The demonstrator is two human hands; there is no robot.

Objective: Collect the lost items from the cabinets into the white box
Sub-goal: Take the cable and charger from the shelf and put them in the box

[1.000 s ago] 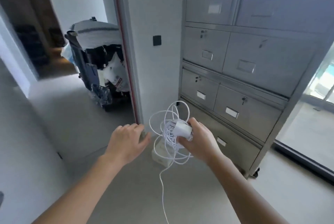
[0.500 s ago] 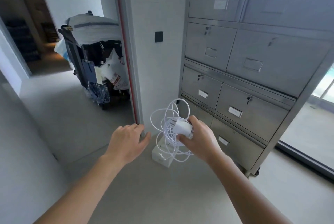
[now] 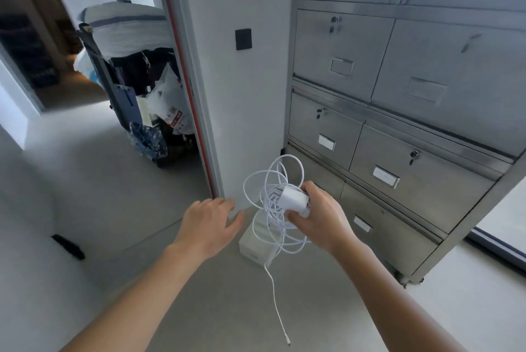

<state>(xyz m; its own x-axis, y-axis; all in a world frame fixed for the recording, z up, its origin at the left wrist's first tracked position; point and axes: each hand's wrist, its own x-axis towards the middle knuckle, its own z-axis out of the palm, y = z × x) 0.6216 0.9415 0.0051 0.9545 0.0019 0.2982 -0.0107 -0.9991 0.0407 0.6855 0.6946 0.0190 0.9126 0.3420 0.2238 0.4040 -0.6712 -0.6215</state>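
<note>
My right hand (image 3: 318, 215) grips the white charger (image 3: 293, 198) with looped cable (image 3: 273, 186) above the white box (image 3: 253, 246); my left hand (image 3: 210, 223) hovers open-fingered, empty.

Small white box on the floor (image 3: 250, 249) partly hidden behind looped white charger cable (image 3: 273, 209), grey steel filing cabinet (image 3: 398, 95) cut off top and right, drawer labels unreadable

Two bare forearms are shown entering from the lower edge. No sleeve, glove, watch or ring is seen on either. The left hand (image 3: 209, 225) is presented back-up, knuckles and four fingers visible. The right hand (image 3: 320, 216) is presented likewise, with the thumb and wrist visible.
</note>
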